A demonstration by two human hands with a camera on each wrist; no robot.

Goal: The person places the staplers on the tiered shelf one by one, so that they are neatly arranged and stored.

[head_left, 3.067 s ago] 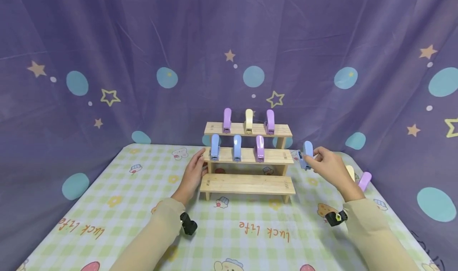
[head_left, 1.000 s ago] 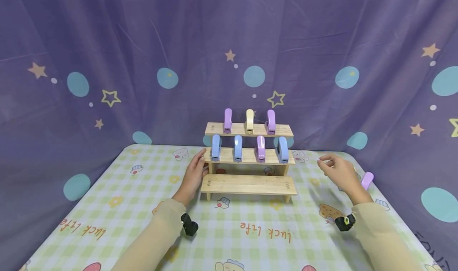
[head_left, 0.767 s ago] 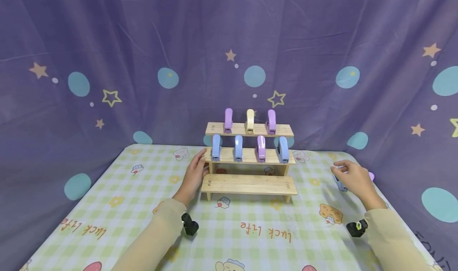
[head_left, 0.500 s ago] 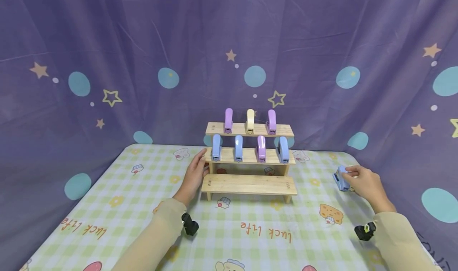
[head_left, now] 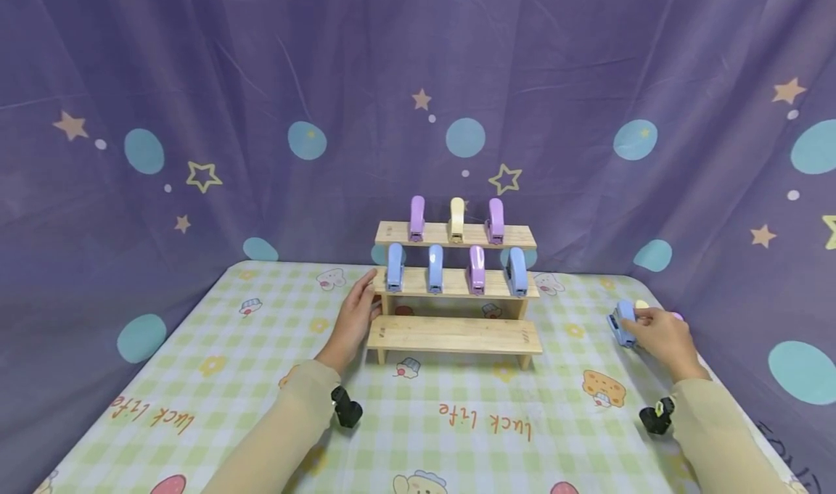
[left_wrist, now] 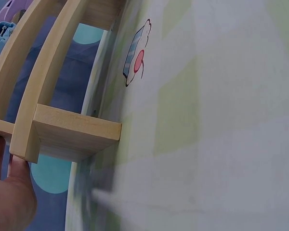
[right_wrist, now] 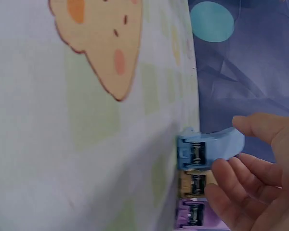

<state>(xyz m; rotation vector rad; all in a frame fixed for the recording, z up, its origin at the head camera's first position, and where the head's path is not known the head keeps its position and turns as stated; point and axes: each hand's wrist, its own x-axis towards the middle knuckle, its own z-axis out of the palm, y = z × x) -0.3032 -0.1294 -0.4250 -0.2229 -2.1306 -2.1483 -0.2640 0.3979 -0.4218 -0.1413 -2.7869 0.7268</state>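
My right hand [head_left: 666, 338] pinches a blue stapler [head_left: 625, 323] low over the cloth at the right. In the right wrist view, its thumb [right_wrist: 253, 126] lies on one side of the handle and the fingers [right_wrist: 226, 175] on the other. A cream stapler [right_wrist: 192, 184] and a purple stapler [right_wrist: 202, 214] stand beside it, partly hidden. My left hand [head_left: 350, 320] rests against the left end of the three-tier wooden rack [head_left: 457, 332], its fingers fairly straight at the middle tier. That tier bears several staplers, blue ones and a purple one [head_left: 477, 270].
Two purple staplers and a cream stapler [head_left: 456, 220] stand on the top tier. The lowest tier shows bare wood. A checked cloth [head_left: 261, 421] covers the table, and a purple curtain [head_left: 228, 80] hangs close behind it.
A blue stapler held by my right hand has been placed at the middle tier's right end. That hand has since moved right and taken another blue stapler. The left hand stays put.
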